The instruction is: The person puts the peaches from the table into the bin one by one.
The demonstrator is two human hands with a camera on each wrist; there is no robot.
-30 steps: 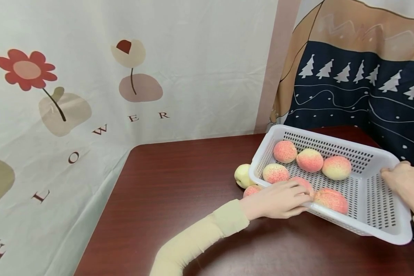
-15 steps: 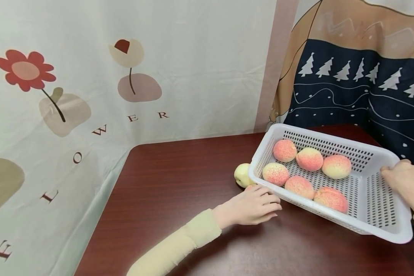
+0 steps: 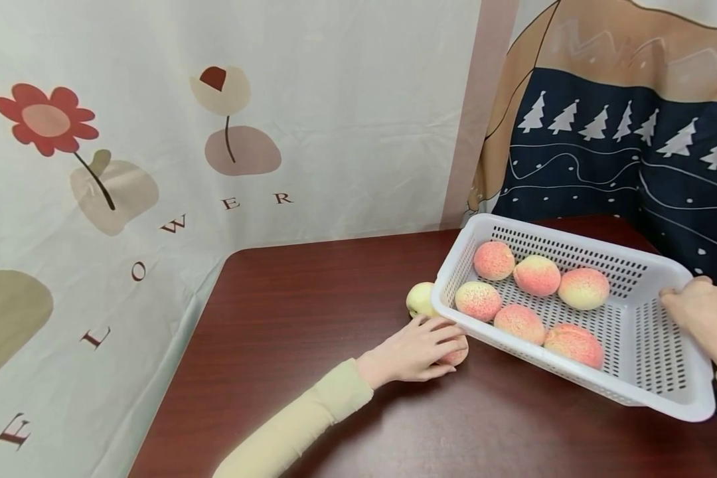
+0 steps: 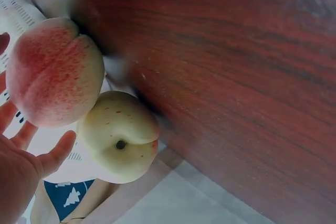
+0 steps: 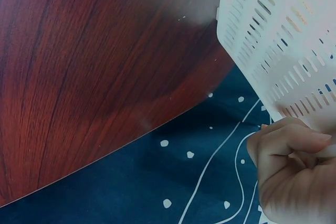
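Observation:
A white plastic basket (image 3: 636,392) on the table holds several pink-and-yellow peaches (image 3: 536,275). My right hand (image 3: 702,318) grips its right end; the right wrist view shows the fingers (image 5: 294,137) curled at the basket wall (image 5: 294,72). Outside the basket's left corner, my left hand (image 3: 415,348) is over a pinkish peach (image 3: 456,352), fingers and thumb bent around it. The left wrist view shows this peach (image 4: 55,74) close up, fingertips (image 4: 63,145) beside it. A pale yellow peach (image 3: 420,299) lies just behind, against the basket corner.
The dark red-brown table (image 3: 311,312) reaches left and forward of the basket. A pale curtain (image 3: 346,119) with flower prints hangs behind it. Dark blue cloth (image 3: 597,166) with white trees hangs at the right, near the basket's far side.
My left hand has moved left, from the basket's near rim to the pinkish peach on the table. That peach has shifted slightly nearer and rightward. The right hand and basket have stayed put.

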